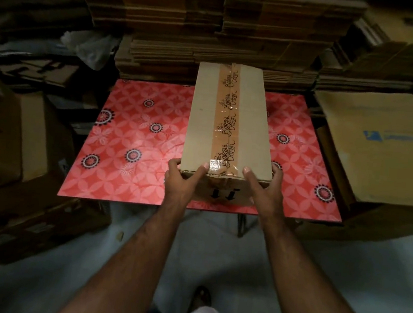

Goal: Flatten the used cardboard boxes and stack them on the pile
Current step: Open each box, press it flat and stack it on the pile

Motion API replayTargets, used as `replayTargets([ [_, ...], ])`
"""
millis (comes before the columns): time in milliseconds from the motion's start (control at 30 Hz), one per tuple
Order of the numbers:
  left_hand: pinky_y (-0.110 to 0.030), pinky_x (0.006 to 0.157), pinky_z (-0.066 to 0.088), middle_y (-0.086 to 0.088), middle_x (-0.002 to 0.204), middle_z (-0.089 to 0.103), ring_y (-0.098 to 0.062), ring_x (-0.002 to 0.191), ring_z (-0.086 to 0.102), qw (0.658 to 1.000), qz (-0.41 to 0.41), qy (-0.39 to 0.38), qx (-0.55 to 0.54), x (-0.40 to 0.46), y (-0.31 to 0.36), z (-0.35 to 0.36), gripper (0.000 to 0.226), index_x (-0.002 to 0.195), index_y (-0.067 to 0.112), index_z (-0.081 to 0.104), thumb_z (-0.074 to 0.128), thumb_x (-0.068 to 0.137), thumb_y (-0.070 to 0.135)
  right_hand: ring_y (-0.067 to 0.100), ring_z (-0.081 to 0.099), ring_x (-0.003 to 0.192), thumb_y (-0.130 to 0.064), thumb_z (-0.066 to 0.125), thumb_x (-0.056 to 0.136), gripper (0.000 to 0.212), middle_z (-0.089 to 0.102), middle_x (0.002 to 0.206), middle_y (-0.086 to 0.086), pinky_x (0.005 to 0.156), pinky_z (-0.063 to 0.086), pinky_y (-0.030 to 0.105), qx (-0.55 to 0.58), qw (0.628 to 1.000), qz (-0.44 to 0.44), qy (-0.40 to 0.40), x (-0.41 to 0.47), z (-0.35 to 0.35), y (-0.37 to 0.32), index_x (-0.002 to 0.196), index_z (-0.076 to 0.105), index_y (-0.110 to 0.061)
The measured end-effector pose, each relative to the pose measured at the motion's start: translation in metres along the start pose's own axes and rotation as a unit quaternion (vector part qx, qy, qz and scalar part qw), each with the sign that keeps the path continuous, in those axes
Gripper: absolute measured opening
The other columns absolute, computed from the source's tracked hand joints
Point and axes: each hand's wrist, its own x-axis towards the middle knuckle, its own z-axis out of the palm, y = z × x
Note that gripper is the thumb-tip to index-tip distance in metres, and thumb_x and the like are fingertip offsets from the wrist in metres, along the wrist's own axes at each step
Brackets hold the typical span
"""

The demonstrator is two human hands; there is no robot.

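A long brown cardboard box (203, 120) stands unflattened on a table with a red flowered cloth (130, 149). A strip of printed brown tape runs along its top. Its near end face shows two black arrows. My left hand (183, 179) grips the near left corner, thumb on top and fingers round the side. My right hand (264, 187) grips the near right corner the same way. Behind the table rise piles of flattened cardboard (212, 30).
Flat cartons lean at the right (378, 142). Closed boxes stand at the left (26, 134), with a crumpled plastic bag (92, 44) behind them. The floor below is pale, and my foot (200, 297) shows near the bottom edge.
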Motion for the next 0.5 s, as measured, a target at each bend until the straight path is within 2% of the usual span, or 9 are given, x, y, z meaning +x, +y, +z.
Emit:
replayTargets([
  [100,-0.046,0.084,0.062,-0.004,0.125,0.062,-0.023,0.105,0.068,0.999,-0.028,-0.004,-0.039,-0.004,-0.002,-0.004,0.092,0.119,0.043,0.043,0.084,0.047,0.081,0.019,0.057,0.127,-0.061,0.079,0.077,0.094,0.056,0.143,-0.006,0.105,0.052,0.047,0.009,1.000,-0.007,-0.004,-0.006,-0.001,-0.001,0.153,0.032,-0.035],
  [167,-0.046,0.085,0.061,-0.003,0.122,0.064,-0.023,0.105,0.068,0.997,-0.043,-0.016,-0.066,-0.007,0.001,-0.007,0.092,0.118,0.043,0.044,0.088,0.045,0.077,0.022,0.050,0.136,-0.067,0.079,0.070,0.103,0.048,0.152,-0.003,0.110,0.047,0.048,0.006,1.000,0.006,-0.005,-0.011,0.000,-0.005,0.155,0.028,-0.038],
  [200,-0.047,0.085,0.061,-0.002,0.121,0.065,-0.023,0.105,0.069,0.995,-0.051,-0.024,-0.086,-0.008,0.002,-0.009,0.090,0.117,0.042,0.046,0.090,0.045,0.074,0.024,0.045,0.139,-0.064,0.080,0.073,0.103,0.043,0.156,-0.002,0.110,0.044,0.046,0.004,1.000,0.014,-0.004,-0.014,0.000,-0.009,0.157,0.026,-0.037],
  [267,-0.049,0.083,0.061,-0.003,0.121,0.067,-0.024,0.105,0.070,0.985,-0.073,-0.045,-0.150,-0.012,0.007,-0.012,0.079,0.117,0.038,0.049,0.092,0.055,0.062,0.019,0.046,0.136,-0.047,0.081,0.081,0.092,0.045,0.153,-0.003,0.103,0.045,0.038,-0.004,1.000,-0.007,0.005,-0.020,0.001,-0.022,0.157,0.030,-0.033],
  [333,-0.048,0.084,0.060,-0.004,0.123,0.066,-0.023,0.107,0.068,0.965,-0.103,-0.065,-0.234,-0.015,0.008,-0.016,0.063,0.123,0.029,0.050,0.088,0.075,0.043,0.015,0.051,0.127,-0.041,0.083,0.080,0.084,0.051,0.144,-0.003,0.100,0.051,0.042,-0.050,0.994,-0.092,0.034,-0.028,0.006,-0.044,0.151,0.038,-0.033],
  [400,-0.052,0.086,0.059,-0.007,0.120,0.067,-0.025,0.109,0.068,0.942,-0.135,-0.075,-0.299,-0.018,0.002,-0.019,0.047,0.121,0.018,0.050,0.078,0.087,0.032,0.017,0.047,0.129,-0.047,0.083,0.075,0.085,0.047,0.143,-0.002,0.106,0.045,0.055,-0.172,0.966,-0.179,0.077,-0.036,0.020,-0.068,0.148,0.042,-0.034],
  [500,-0.054,0.087,0.059,-0.015,0.115,0.064,-0.026,0.109,0.066,0.916,-0.166,-0.105,-0.350,-0.024,-0.017,-0.019,0.024,0.112,0.017,0.048,0.066,0.097,0.024,0.022,0.038,0.140,-0.059,0.077,0.074,0.084,0.041,0.149,0.001,0.114,0.021,0.067,-0.413,0.867,-0.252,0.120,-0.057,0.058,-0.087,0.147,0.042,-0.038],
])
